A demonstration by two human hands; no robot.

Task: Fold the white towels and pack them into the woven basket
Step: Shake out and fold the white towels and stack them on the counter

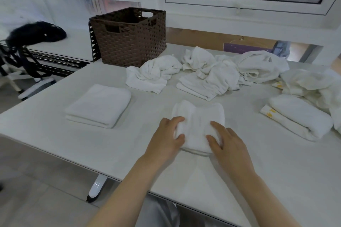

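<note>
Both my hands are on a small folded towel at the near middle of the white counter.

My left hand (pixel 168 139) curls its fingers (pixel 178 120) and thumb round the towel's (pixel 200 120) left edge, gripping it; my right hand (pixel 227 143) lies flat on the near right part, fingers straight, pressing down and grasping nothing. At ten o'clock from this towel, well apart, sits a neatly folded towel (pixel 98 105). At three o'clock lies another folded towel with yellow marks (pixel 299 118) along its edge. Farther off, from twelve to two o'clock, loose crumpled towels (pixel 212 72) spread across the counter (pixel 55 134). Beyond them, at eleven o'clock, the brown woven basket (pixel 132 40) stands upright on the far left corner, just beside the nearest crumpled towel; I cannot tell what is inside it.
</note>
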